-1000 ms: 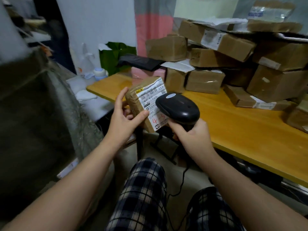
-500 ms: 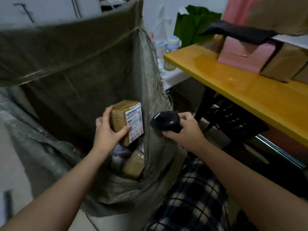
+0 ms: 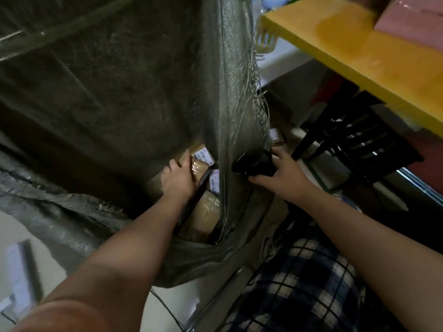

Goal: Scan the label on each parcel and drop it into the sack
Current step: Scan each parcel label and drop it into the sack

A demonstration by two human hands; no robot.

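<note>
My left hand (image 3: 178,179) reaches deep into the grey-green woven sack (image 3: 119,92) and grips a brown taped parcel (image 3: 200,167), which sits low among the parcels lying there. A labelled parcel (image 3: 201,153) lies just behind it and a larger brown one (image 3: 203,212) below it. Outside the sack's frayed right wall, my right hand (image 3: 285,178) holds the black barcode scanner (image 3: 254,164). Most of the gripped parcel is hidden under my hand.
The yellow table (image 3: 359,56) juts in at the upper right with a pink box (image 3: 412,27) on it. Below the table stands a black slatted frame (image 3: 359,144). My plaid-trousered legs (image 3: 299,283) are at the bottom right, and a cable runs across the pale floor.
My left hand carried the scanned parcel from in front of the table over the sack's rim and down inside it. My right hand with the scanner followed to the sack's outer wall.
</note>
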